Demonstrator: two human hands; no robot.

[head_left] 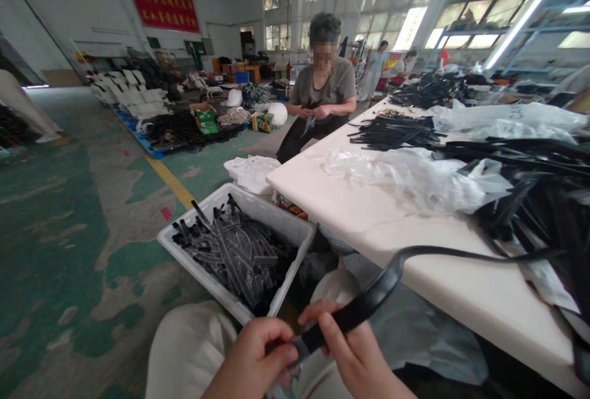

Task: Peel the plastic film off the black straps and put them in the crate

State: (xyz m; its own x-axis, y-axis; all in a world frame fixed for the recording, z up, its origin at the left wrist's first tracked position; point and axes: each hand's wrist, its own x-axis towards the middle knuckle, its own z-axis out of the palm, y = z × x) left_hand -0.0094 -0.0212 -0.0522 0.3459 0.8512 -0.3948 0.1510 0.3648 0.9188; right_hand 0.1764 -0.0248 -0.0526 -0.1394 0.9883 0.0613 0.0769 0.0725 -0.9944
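A long, smooth black belt strap (364,305) runs from my hands up over the table edge to the pile of black straps (544,221) on the right. My left hand (258,356) pinches its near end between thumb and fingers, where a greyish, see-through piece (302,347) covers the tip. A little further along, my right hand (350,350) grips the same strap, thumb on top and fingers behind. Just beyond my knees stands a white plastic bin (209,285) with many black strips in it, several looking wrapped in clear plastic.
The white table (332,202) fills the right side, its corner near the bin. Crumpled plastic bags (415,177) and more black straps (396,130) lie on it. A co-worker (322,88) sits across, handling something dark. White bag (253,173) sits behind the bin; loaded pallets (159,154) stand left.
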